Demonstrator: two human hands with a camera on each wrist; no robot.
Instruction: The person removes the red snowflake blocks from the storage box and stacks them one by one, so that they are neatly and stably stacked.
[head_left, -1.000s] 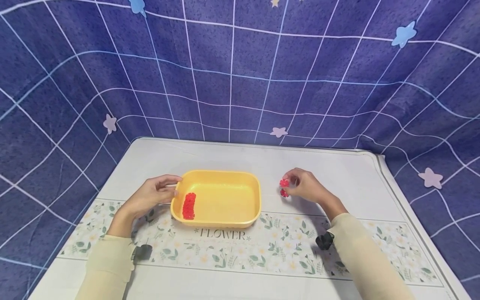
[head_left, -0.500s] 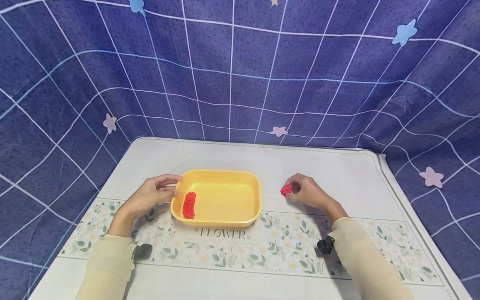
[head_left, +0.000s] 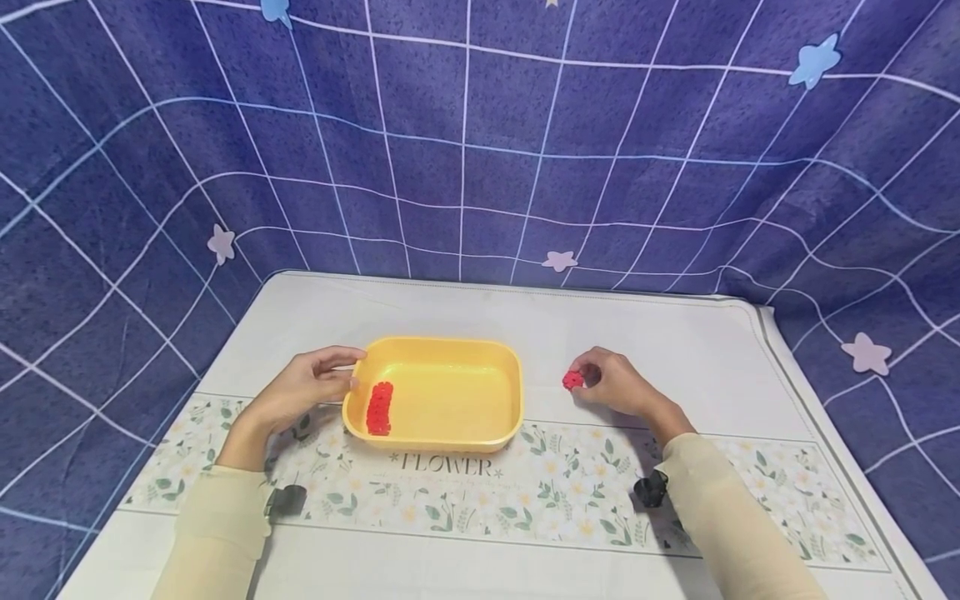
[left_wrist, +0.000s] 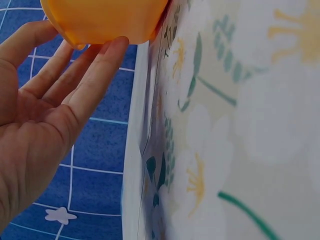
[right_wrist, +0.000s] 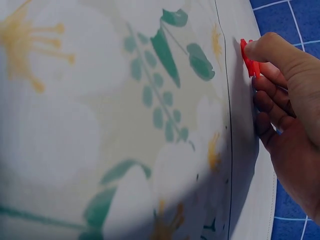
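Head view: the left end of one tray [head_left: 450, 404], one red strip [head_left: 379, 408] inside, is touched by the left hand [head_left: 303, 385]; beyond the tray's right end, red plastic [head_left: 572, 380] is pinched by the right hand [head_left: 618, 382]. Left wrist: fingers [left_wrist: 97, 75] are loosely extended. Right wrist: the plastic's pieces cannot be counted.

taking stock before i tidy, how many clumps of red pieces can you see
2: a long clump in the tray, at its left end, and a small clump pinched in the right hand. More could be hidden.
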